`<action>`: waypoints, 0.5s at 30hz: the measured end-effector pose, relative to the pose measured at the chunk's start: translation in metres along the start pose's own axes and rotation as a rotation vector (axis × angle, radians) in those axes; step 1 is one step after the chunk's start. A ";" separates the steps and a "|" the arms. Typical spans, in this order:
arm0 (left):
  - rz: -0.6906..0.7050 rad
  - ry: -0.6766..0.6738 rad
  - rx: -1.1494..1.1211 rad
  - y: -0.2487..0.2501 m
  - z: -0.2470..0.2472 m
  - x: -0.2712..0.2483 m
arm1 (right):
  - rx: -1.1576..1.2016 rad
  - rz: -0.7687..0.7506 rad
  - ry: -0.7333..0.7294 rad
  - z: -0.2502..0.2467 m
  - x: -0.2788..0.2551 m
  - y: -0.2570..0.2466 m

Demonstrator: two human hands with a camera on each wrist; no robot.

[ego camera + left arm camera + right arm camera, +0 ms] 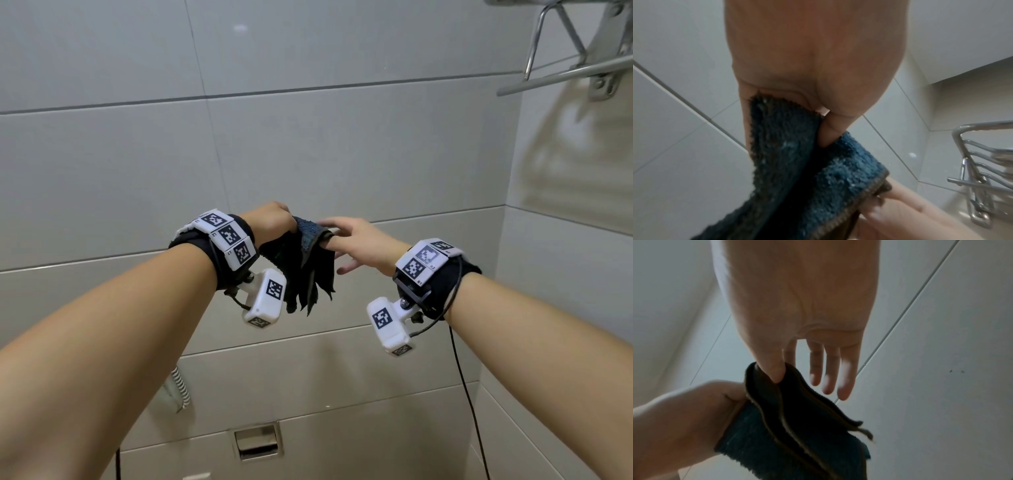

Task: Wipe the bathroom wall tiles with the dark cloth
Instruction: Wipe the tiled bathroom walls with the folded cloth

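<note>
Both hands are raised in front of the grey wall tiles (308,154). My left hand (275,219) grips a bunched dark blue fluffy cloth (305,270) from above; the cloth hangs down below the fist. In the left wrist view the left hand (818,68) has its fingers curled round the cloth (797,170). My right hand (346,236) pinches the cloth's stitched edge between thumb and index finger. In the right wrist view its other fingers (830,369) are stretched out and free of the cloth (797,434). The cloth is off the wall.
A chrome towel rack (565,72) juts from the upper right corner, with the side wall (565,274) close on the right. Low on the wall are a recessed metal paper holder (258,442) and a handset with a coiled cord (178,390). A black cable (462,377) hangs from my right wrist.
</note>
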State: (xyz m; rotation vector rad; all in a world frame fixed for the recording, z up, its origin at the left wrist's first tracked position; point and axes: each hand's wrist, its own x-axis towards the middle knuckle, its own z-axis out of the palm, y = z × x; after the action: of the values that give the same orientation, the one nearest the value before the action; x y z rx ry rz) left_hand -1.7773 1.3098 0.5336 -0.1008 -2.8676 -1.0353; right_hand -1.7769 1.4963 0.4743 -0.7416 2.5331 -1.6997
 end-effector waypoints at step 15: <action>-0.109 -0.021 -0.020 0.001 0.000 0.000 | -0.378 -0.126 0.134 0.020 0.019 -0.003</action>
State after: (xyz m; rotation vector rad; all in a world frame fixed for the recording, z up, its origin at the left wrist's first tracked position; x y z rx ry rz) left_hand -1.7772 1.3106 0.5340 0.0439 -2.9110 -1.0880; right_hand -1.7875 1.4707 0.4735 -0.8440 3.0079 -1.3519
